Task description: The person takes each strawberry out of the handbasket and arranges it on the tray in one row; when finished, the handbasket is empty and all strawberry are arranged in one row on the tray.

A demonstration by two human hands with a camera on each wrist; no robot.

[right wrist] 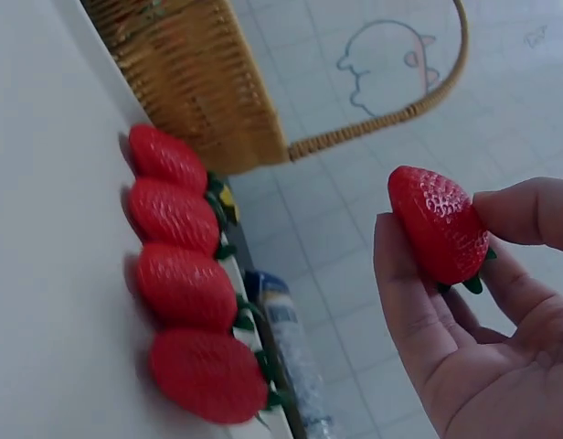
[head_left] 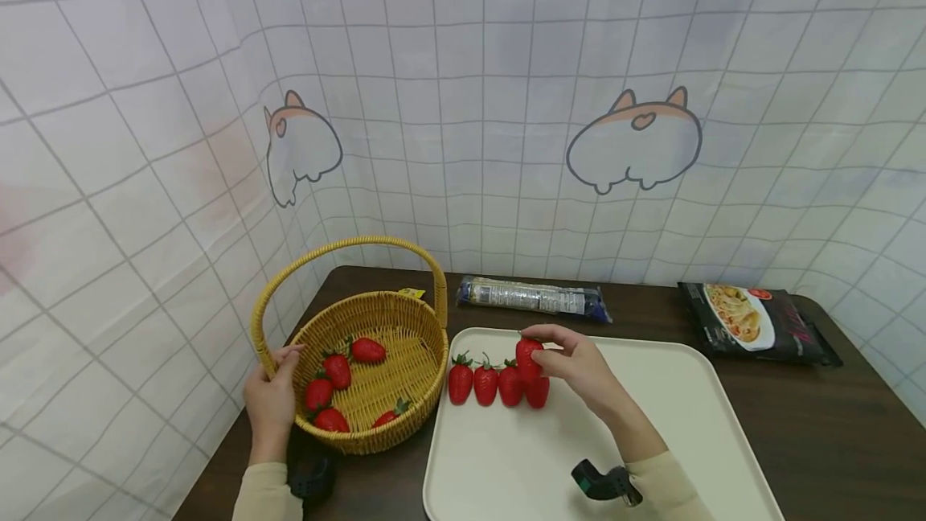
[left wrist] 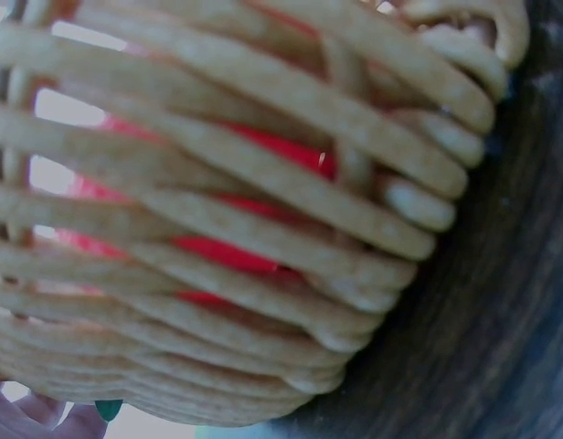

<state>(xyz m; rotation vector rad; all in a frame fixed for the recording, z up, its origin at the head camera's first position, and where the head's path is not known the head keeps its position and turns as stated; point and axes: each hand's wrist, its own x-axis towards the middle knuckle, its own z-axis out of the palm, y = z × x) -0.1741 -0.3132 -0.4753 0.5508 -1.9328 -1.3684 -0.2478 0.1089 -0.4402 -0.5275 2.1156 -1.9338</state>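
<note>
Directions are by clock face in the head view, 12 being away from the person.

Right hand point(head_left: 579, 372): thumb and fingertips narrowed on one strawberry, pinched at its sides.

Held strawberry point(head_left: 528, 352): raised above the tray, apart from the row in the right wrist view. It lies at about 10 o'clock from the middle of that hand. Long axis roughly 12 to 6, leafy end toward 12.

Row of four strawberries point(head_left: 485, 384): side by side on the tray, running 9 to 3, each with leaves toward 12 and tip toward 6. The held one overlaps the row's 3 o'clock end in the head view, its axis near parallel to theirs. The right hand is the nearer to the row; the left is beyond the basket.

Tray point(head_left: 506, 465): pale, bare surface at 3 to 6 o'clock from the row.

Basket point(head_left: 362, 442): yellow, woven, at 9 o'clock from the row; five loose strawberries point(head_left: 337, 371) inside, mostly toward 9.

Left hand point(head_left: 271, 396): at the basket's 9 o'clock side, fingers gripping the rim beside the handle.

Long packet point(head_left: 531, 297): beyond the tray, toward 12.

Black packet point(head_left: 752, 324): 2 o'clock of the tray.
</note>
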